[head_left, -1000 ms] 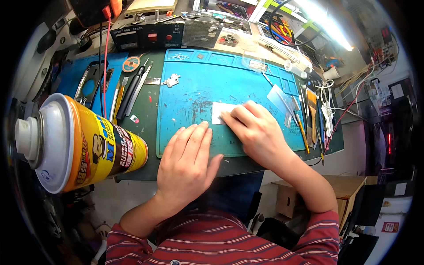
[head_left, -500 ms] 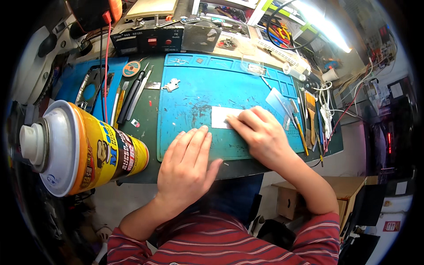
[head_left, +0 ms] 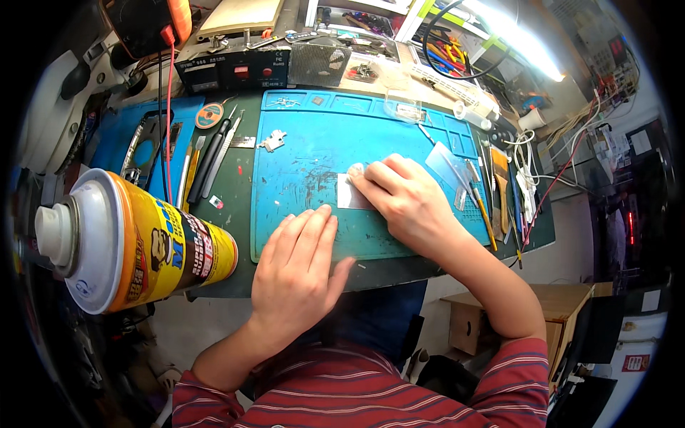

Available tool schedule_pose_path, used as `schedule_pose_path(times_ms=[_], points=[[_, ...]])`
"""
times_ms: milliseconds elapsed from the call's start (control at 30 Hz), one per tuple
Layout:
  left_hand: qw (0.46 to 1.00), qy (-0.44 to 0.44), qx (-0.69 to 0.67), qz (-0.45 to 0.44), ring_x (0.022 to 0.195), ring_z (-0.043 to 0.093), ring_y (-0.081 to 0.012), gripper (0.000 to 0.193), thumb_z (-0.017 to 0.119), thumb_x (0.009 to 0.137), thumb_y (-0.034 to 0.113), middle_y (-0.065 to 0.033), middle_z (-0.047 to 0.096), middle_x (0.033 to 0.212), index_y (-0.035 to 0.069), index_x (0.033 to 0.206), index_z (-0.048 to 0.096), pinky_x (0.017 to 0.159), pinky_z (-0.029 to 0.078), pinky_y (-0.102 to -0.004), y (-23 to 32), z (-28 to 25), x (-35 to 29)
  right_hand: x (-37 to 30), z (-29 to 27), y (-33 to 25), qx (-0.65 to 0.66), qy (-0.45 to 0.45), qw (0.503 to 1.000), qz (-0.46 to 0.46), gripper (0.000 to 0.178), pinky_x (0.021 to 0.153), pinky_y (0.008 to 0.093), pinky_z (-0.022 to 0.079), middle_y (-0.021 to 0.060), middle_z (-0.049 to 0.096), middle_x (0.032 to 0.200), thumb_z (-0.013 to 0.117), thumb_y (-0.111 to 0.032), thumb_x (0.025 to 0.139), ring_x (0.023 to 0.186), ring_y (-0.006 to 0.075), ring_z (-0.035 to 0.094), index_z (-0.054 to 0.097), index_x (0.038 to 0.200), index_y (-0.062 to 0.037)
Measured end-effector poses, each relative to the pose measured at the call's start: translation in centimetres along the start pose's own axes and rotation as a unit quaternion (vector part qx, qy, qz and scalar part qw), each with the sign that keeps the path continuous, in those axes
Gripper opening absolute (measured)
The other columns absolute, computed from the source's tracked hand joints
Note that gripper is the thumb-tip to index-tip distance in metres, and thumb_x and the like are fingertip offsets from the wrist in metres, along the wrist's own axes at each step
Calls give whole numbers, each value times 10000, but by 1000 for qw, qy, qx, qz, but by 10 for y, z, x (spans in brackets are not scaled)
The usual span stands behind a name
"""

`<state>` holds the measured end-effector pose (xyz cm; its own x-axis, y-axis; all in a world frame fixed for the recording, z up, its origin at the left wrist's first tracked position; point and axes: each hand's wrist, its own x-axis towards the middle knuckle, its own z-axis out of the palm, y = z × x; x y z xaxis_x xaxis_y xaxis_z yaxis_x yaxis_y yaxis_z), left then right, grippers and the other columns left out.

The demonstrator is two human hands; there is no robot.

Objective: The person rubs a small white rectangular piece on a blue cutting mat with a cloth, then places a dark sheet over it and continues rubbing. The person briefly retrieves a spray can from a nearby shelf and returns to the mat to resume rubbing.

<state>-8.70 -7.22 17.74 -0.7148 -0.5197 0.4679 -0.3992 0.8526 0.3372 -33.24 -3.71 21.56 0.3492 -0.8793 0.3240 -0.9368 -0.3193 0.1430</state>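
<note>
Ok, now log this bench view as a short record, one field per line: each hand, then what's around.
Left hand: palm down, fingers stretched over the near edge of the blue mat, no object visible in it
Right hand: fingers closed on what looks like a pale wad, at the white card
White card: on the mat, partly covered by the right hand
Left of mat: yellow can, orange reel
Right of mat: flat brush
Upper right: bright lamp
</note>
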Motion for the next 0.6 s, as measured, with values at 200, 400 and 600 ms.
schedule_pose_path(times_ms=[200, 400, 600], points=[[1000, -1, -5, -7, 1369, 638, -346, 579, 842, 921, 260, -146, 682, 1498, -23, 1408, 710, 1195, 495, -499, 1, 0, 0, -2, -7, -1, 8, -16, 1000, -1, 388, 920, 356, 567, 47, 633, 1053, 698, -137, 901, 1019, 219, 642, 747, 1264, -7], [1000, -7, -5, 1, 1372, 635, -342, 580, 843, 921, 262, -145, 681, 1495, -25, 1406, 709, 1197, 493, -497, 0, -1, -1, -12, -7, 10, 13, -24, 1000, -15, 390, 909, 357, 569, 53, 633, 1061, 689, -119, 895, 1016, 227, 641, 743, 1263, 1], [1000, -4, -7, -1, 1368, 637, -341, 584, 843, 919, 263, -147, 681, 1494, -28, 1407, 708, 1197, 494, -497, 0, -1, 1, -3, -3, 9, 26, -23, 999, -17, 430, 929, 361, 568, 59, 638, 1070, 685, -131, 901, 1018, 230, 641, 732, 1306, 5]])
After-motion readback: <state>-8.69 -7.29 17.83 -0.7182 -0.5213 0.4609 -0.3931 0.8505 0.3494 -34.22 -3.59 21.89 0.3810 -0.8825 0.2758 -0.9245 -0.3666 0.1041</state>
